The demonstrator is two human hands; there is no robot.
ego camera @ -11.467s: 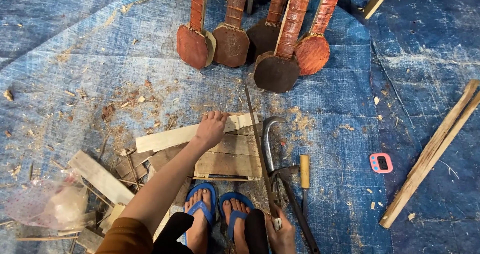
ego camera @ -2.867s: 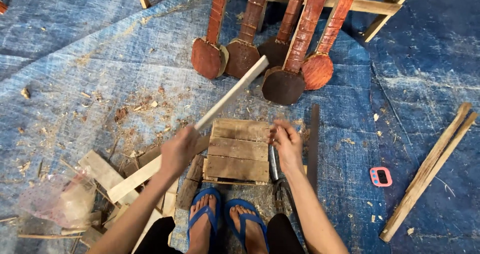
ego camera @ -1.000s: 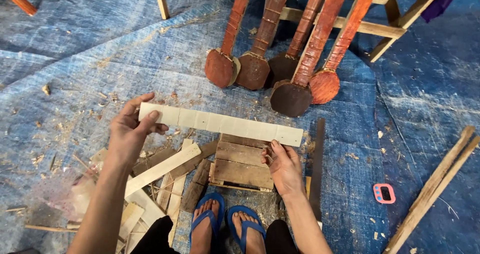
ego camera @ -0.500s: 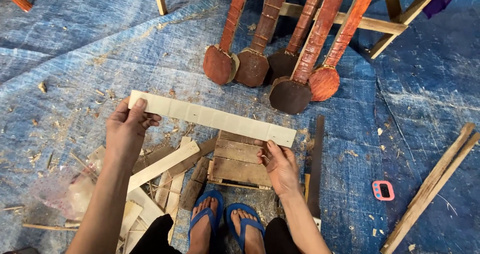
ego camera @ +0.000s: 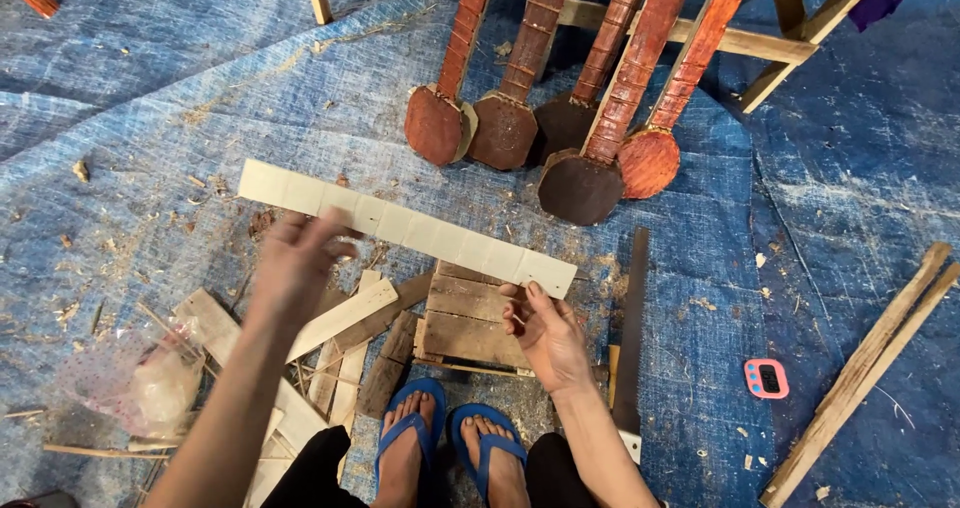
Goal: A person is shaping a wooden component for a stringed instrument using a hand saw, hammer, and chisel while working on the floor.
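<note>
1. Where the blue tarp (ego camera: 150, 88) runs out to the left, a clear plastic bag (ego camera: 130, 383) sits crumpled among sawdust and thin splinters.
2. Just right of it, pale wood offcuts (ego camera: 340, 323) lie fanned out on the tarp, some overlapping.
3. And there's the left hand (ego camera: 295, 263), blurred, fingers spread and gripping nothing, hovering just below the left half of the long pale wooden strip (ego camera: 400, 226); whether it touches the strip, I cannot tell.
4. The strip itself slants from upper left down to lower right, ruled off in segments, its right end over the small slatted wooden block (ego camera: 465, 313).
5. The block sits right in front of two feet in blue flip-flops (ego camera: 450, 453).
6. Now the right hand (ego camera: 545, 333): palm up, fingers loosely curled, fingertips right at the strip's lower right end, not closed around it.
7. Further up, five red-brown carved wooden pieces (ego camera: 570, 138) with rounded ends lean in a row.
8. A handsaw (ego camera: 630, 328) lies alongside the block's right side.
9. Farther right, a small pink gadget (ego camera: 767, 378), then two long wooden battens (ego camera: 860, 373) lying diagonally.
</note>
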